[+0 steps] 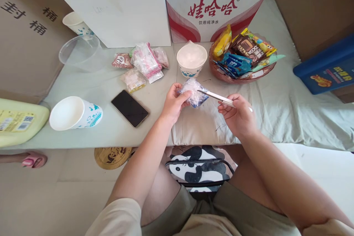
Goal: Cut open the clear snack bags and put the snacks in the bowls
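- Bubble-wrapped packet [194, 99] sits just off the table's cloth [155, 132] or on it, I cannot tell which, in front of the paper cup [190, 73].
- Left hand [175, 104] is the nearer one: its thumb lies on top of the packet, its fingers closed on the left edge.
- Right hand [241, 116] lies to the right, apart from the packet, fingers curled round a white-handled cutter [221, 98].
- The cutter slants up and leftward, its tip over the wrap; contact is unclear.
- The packet looks nearly square, with no clear long axis.
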`<state>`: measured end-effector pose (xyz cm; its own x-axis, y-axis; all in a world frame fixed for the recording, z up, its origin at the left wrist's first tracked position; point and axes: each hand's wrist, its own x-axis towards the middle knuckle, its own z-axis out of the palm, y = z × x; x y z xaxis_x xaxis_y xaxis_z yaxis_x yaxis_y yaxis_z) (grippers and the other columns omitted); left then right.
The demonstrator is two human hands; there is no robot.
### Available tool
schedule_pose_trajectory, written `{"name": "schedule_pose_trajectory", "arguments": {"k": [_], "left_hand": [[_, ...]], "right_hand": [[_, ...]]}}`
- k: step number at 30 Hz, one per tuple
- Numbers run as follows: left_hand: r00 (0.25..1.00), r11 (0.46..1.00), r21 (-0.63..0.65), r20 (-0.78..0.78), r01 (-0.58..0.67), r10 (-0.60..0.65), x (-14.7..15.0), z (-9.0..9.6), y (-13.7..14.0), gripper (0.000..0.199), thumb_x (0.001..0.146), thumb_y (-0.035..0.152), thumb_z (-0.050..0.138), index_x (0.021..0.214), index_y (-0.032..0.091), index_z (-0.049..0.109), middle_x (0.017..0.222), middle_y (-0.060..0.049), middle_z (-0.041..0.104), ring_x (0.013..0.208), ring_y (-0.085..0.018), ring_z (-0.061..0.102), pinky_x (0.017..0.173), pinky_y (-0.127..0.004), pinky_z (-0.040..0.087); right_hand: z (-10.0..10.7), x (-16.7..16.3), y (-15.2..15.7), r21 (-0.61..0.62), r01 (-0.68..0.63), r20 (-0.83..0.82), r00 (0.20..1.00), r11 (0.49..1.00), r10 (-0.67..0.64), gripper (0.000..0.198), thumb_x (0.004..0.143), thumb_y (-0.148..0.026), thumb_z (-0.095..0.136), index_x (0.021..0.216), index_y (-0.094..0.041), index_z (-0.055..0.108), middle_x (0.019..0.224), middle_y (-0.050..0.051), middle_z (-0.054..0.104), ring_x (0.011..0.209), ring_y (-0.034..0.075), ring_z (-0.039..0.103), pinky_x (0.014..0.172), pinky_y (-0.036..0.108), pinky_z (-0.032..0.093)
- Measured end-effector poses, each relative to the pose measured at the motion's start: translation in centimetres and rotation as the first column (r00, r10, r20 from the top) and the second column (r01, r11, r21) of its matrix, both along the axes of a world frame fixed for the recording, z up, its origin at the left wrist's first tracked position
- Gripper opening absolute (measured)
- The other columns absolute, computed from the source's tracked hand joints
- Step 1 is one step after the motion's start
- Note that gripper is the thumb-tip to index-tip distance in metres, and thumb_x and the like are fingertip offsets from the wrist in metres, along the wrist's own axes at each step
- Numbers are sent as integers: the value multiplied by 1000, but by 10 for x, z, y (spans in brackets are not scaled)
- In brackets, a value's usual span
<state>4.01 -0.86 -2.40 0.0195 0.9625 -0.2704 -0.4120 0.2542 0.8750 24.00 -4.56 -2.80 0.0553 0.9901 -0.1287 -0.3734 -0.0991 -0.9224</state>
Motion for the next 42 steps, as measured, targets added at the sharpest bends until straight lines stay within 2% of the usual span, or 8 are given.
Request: {"name": "schedule_pose_trajectory", "arguments": {"k": [9, 15, 21, 24, 27, 32, 37, 42], "left_hand": [[998, 999, -32, 67, -20, 22, -2, 1, 1, 58, 51, 35, 89, 85, 23, 44, 72, 8, 59, 57, -8, 57, 51, -20, 49], [959, 981, -128, 224, -149, 175, -13, 1, 9, 44, 58, 31, 85, 87, 23, 52, 75, 6, 65, 59, -8, 62, 55, -20, 52], [927, 957, -149, 252, -248, 280, -17, 5, 12, 36, 62, 29, 82, 82, 23, 53, 72, 6, 66, 59, -8, 64, 53, -18, 50], [938, 969, -116, 251, -217, 240, -16, 5, 10, 39, 59, 28, 83, 84, 23, 53, 73, 7, 66, 59, -8, 63, 53, -19, 51], [950, 978, -85, 237, -190, 205, -16, 3, 9, 43, 57, 30, 84, 87, 24, 53, 74, 7, 65, 61, -8, 63, 54, -19, 51], [975, 991, -21, 173, -135, 137, -17, 2, 6, 51, 55, 31, 85, 87, 24, 46, 75, 8, 61, 60, -8, 61, 54, -19, 49], [999, 999, 49, -33, 14, -13, -12, -4, 0, 54, 55, 33, 86, 86, 23, 43, 77, 8, 55, 61, -7, 56, 52, -18, 46], [961, 971, 107, -200, 213, -188, -4, -11, -6, 51, 60, 34, 85, 86, 21, 43, 84, 5, 52, 71, -8, 54, 64, -20, 47]], "right_hand": [[4, -2, -1, -4, 17, -1, 1000, 1000, -17, 11, 72, -30, 67, 77, -23, 60, 71, -1, 70, 62, 13, 68, 58, 25, 54], [2, 14, 8, -24, 97, -70, 993, 995, -99, 14, 72, -35, 66, 76, -23, 58, 67, 0, 69, 60, 14, 66, 57, 24, 54], [-3, 26, 11, 153, 112, 115, 985, 982, -130, 19, 87, -43, 54, 82, -25, 57, 54, -5, 54, 48, 14, 57, 50, 27, 50], [-5, 24, 6, 297, -22, 494, 859, 955, -134, 11, 85, -34, 62, 92, -25, 62, 72, -1, 68, 64, 17, 66, 64, 32, 53], [-11, 20, 6, 348, -294, 815, 564, 890, -132, 16, 86, -28, 63, 101, -26, 67, 92, 4, 74, 81, 22, 70, 74, 37, 53], [-26, 17, 14, 280, -488, 941, 308, 826, -137, 23, 91, -24, 55, 110, -24, 67, 107, 9, 73, 103, 29, 67, 89, 45, 51], [-32, 15, 15, 274, -508, 955, 242, 817, -170, 19, 86, -28, 61, 103, -23, 68, 113, 11, 69, 106, 32, 63, 93, 51, 48], [-32, 13, 12, 399, -447, 897, 370, 800, -241, 39, 83, -32, 64, 121, -22, 58, 119, 14, 67, 112, 34, 62, 94, 51, 49]]}}
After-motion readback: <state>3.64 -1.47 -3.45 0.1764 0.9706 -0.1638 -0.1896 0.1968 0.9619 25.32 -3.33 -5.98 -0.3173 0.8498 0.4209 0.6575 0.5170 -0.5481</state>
